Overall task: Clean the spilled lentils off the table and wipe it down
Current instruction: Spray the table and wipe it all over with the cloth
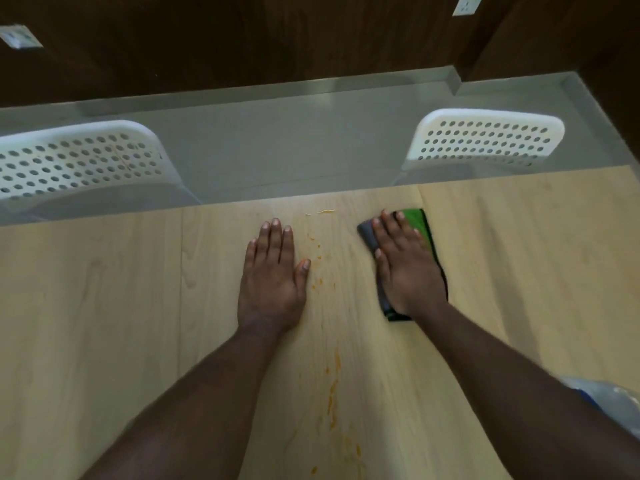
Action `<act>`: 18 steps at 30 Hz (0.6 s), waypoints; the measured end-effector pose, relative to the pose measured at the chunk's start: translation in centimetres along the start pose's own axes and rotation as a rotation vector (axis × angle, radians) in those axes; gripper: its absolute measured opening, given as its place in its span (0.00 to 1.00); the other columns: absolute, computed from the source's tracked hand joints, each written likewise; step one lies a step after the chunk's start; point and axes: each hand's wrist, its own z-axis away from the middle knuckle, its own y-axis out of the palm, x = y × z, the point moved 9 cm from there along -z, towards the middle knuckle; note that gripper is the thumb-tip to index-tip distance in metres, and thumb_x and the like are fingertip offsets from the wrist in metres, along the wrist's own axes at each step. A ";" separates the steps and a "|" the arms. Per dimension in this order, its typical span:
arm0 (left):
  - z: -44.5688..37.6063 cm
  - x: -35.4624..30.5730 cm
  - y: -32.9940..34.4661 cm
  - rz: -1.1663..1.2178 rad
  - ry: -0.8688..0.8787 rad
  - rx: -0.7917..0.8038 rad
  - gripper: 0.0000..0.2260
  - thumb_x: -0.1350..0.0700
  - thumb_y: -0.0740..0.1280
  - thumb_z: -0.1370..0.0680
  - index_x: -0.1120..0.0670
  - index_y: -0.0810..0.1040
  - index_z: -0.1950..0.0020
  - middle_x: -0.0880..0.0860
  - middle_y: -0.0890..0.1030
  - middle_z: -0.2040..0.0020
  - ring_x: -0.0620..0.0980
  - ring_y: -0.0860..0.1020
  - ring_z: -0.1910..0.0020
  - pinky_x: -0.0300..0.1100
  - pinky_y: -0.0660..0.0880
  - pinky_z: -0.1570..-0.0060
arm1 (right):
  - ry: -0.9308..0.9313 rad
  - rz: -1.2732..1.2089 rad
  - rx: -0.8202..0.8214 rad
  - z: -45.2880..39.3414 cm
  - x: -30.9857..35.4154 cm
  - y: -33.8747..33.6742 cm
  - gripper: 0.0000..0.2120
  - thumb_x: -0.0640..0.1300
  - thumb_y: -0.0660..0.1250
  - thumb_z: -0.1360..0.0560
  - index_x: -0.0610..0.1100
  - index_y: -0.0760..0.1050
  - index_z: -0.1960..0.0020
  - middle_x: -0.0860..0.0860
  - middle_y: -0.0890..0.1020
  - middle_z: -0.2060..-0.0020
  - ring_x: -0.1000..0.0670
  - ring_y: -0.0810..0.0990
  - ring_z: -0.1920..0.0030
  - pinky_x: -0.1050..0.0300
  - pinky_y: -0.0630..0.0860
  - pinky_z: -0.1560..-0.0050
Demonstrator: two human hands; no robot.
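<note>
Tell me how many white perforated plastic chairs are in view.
2. One white perforated plastic chair stands beyond the light wooden table's far edge on the left, the other on the right. Others outside the frame may be hidden.

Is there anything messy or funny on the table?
Yes. Orange lentil smears streak the pale wooden table between the arms, not yet wiped. The right hand presses a grey-and-green cloth beside them.
</note>
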 end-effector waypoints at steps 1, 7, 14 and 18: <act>0.0 0.1 0.1 0.000 -0.003 -0.001 0.32 0.41 0.43 0.14 0.57 0.49 0.14 0.56 0.48 0.13 0.52 0.43 0.14 0.53 0.46 0.16 | 0.040 -0.004 -0.015 -1.8 -0.2 -0.1 0.28 0.51 0.49 0.14 0.46 0.58 0.15 0.49 0.56 0.15 0.46 0.52 0.15 0.42 0.56 0.18; 0.0 0.2 0.2 -0.005 -0.007 0.013 0.32 0.40 0.41 0.14 0.56 0.46 0.13 0.55 0.45 0.13 0.51 0.40 0.15 0.53 0.44 0.16 | 0.039 -0.009 -0.007 -8.1 3.5 0.2 0.29 0.52 0.48 0.14 0.47 0.55 0.15 0.49 0.56 0.15 0.44 0.51 0.15 0.42 0.54 0.17; 0.0 0.2 0.2 0.009 -0.006 0.014 0.32 0.40 0.41 0.14 0.55 0.48 0.13 0.54 0.46 0.13 0.50 0.41 0.15 0.52 0.45 0.16 | -0.181 -0.034 0.081 0.5 4.1 0.6 0.28 0.53 0.47 0.13 0.50 0.52 0.14 0.53 0.51 0.14 0.51 0.45 0.15 0.46 0.50 0.16; 0.0 0.2 0.1 0.006 -0.012 0.017 0.32 0.40 0.41 0.14 0.55 0.47 0.13 0.54 0.46 0.13 0.51 0.41 0.15 0.52 0.45 0.16 | -0.046 -0.017 0.027 -2.7 0.8 -0.4 0.28 0.53 0.47 0.14 0.48 0.57 0.15 0.50 0.57 0.15 0.48 0.51 0.15 0.43 0.54 0.17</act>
